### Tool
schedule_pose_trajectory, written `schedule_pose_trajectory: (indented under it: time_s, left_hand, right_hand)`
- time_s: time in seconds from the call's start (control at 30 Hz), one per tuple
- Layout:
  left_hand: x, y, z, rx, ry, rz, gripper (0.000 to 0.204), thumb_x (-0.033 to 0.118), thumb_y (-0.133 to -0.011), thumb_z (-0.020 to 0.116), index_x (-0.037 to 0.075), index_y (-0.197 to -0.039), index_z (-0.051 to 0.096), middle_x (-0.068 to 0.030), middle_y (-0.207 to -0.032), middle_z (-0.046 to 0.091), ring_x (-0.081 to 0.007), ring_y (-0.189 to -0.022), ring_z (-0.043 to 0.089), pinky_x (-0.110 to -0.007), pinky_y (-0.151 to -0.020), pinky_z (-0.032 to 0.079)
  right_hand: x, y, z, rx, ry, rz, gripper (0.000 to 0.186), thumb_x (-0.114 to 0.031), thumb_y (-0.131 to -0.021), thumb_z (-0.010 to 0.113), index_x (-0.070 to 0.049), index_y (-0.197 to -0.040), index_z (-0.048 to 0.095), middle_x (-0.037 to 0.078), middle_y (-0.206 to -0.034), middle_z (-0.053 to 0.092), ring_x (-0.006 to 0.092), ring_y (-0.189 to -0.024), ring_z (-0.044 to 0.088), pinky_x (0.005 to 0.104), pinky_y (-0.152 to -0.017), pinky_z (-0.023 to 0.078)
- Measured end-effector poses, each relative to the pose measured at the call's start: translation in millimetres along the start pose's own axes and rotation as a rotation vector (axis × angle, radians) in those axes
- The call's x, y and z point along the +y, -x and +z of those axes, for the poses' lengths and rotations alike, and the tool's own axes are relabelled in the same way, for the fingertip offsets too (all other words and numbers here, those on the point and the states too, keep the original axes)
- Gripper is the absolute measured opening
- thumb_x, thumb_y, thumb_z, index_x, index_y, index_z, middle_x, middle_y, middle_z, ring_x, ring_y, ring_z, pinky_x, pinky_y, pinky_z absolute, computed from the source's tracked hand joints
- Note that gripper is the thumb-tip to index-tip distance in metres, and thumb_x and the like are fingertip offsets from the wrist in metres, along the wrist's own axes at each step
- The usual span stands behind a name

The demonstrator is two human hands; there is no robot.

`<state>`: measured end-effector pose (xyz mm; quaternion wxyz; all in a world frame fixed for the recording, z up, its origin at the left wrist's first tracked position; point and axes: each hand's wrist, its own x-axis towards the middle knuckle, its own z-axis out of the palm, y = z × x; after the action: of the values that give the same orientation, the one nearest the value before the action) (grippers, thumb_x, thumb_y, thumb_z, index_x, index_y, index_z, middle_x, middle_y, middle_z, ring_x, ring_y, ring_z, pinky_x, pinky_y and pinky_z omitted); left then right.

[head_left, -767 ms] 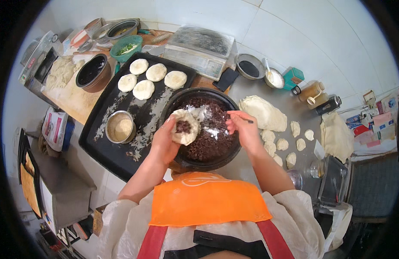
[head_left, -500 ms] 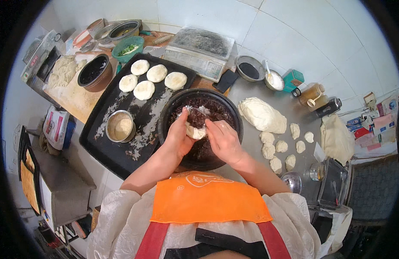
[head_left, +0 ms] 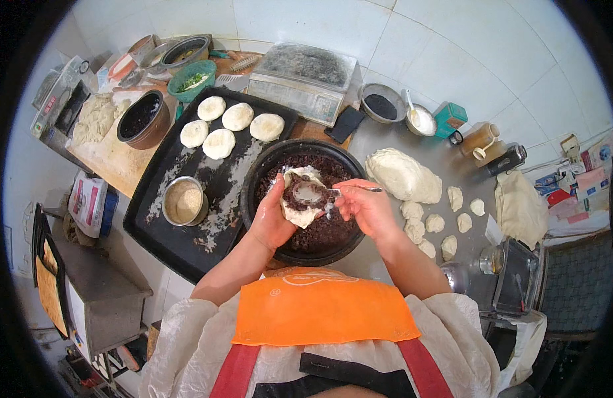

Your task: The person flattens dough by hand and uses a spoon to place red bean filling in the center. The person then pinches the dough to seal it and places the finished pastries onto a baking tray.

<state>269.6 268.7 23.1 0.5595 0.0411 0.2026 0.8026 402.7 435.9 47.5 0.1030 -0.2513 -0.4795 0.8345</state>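
Observation:
My left hand (head_left: 272, 220) cups an opened dough wrapper (head_left: 298, 217) over the large black bowl (head_left: 249, 189). Dark, crumbly filling with some white in it lies on the wrapper. In my right hand (head_left: 370, 211) is a metal spoon (head_left: 363, 189), pinched by its handle. The spoon's bowl rests against the filling in the wrapper. More of the dark filling (head_left: 327, 232) covers the inside of the black bowl beneath both hands.
Left of the bowl, a black baking tray (head_left: 162, 235) bears several flat dough rounds (head_left: 219, 143) and a metal cup (head_left: 185, 201). To the right lie a large dough lump (head_left: 404, 176) and several small dough pieces (head_left: 435, 223). A scale (head_left: 300, 83) stands behind.
My right hand has left the wrapper's edge and now holds the spoon. The wrapper, earlier partly hidden between my hands, now lies opened with filling on it.

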Motion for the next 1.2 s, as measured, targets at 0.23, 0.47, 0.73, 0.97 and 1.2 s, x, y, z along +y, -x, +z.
schedule_pose_trajectory:
  time_s: [0.23, 0.47, 0.73, 0.97, 1.2]
  left_hand:
    - [1, 5, 5, 0.017, -0.122, 0.024, 0.049, 0.045, -0.101, 0.042, 0.008, -0.132, 0.048, -0.0103, -0.127, 0.058, -0.0275, -0.115, 0.058, -0.048, -0.092, 0.051]
    - [12, 1, 4, 0.109, -0.157, 0.102, 0.047, 0.043, -0.102, 0.043, 0.007, -0.131, 0.05, -0.0094, -0.127, 0.059, -0.0254, -0.117, 0.057, -0.044, -0.099, 0.047]
    - [35, -8, 13, 0.221, 0.021, 0.203, 0.051, 0.046, -0.103, 0.038, 0.006, -0.131, 0.05, -0.0118, -0.13, 0.057, -0.029, -0.12, 0.055, -0.046, -0.103, 0.043]
    - [14, -14, 24, 0.198, 0.114, 0.184, 0.053, 0.047, -0.103, 0.035, 0.006, -0.131, 0.051, -0.0108, -0.128, 0.059, -0.0284, -0.119, 0.056, -0.045, -0.102, 0.043]
    - [17, -17, 2, 0.169, -0.01, 0.164, 0.041, 0.037, -0.102, 0.042, 0.01, -0.132, 0.051, -0.0099, -0.128, 0.059, -0.0271, -0.117, 0.057, -0.046, -0.095, 0.048]
  right_hand:
    - [12, -3, 7, 0.039, 0.074, -0.061, 0.016, -0.008, -0.089, 0.063, 0.005, -0.097, 0.067, 0.01, -0.071, 0.066, 0.013, -0.053, 0.059, 0.0252, -0.047, 0.048]
    - [-12, 0, 24, 0.095, 0.289, -0.158, 0.016, -0.01, -0.089, 0.065, 0.002, -0.099, 0.068, 0.009, -0.074, 0.067, 0.0115, -0.056, 0.059, 0.0241, -0.05, 0.049]
    - [1, 5, 6, -0.202, 1.447, -0.723, 0.069, -0.04, -0.067, 0.084, 0.001, -0.119, 0.063, 0.017, -0.123, 0.058, 0.0325, -0.113, 0.056, 0.0399, -0.096, 0.046]
    - [15, -13, 50, 0.071, 0.796, -0.532, 0.07, -0.019, -0.066, 0.085, -0.001, -0.128, 0.056, 0.011, -0.099, 0.064, 0.0227, -0.084, 0.065, 0.0324, -0.075, 0.053]
    - [18, -19, 48, 0.1, 1.072, -1.056, 0.04, -0.002, -0.071, 0.073, -0.002, -0.111, 0.064, 0.011, -0.088, 0.063, 0.0265, -0.075, 0.063, 0.0336, -0.067, 0.053]
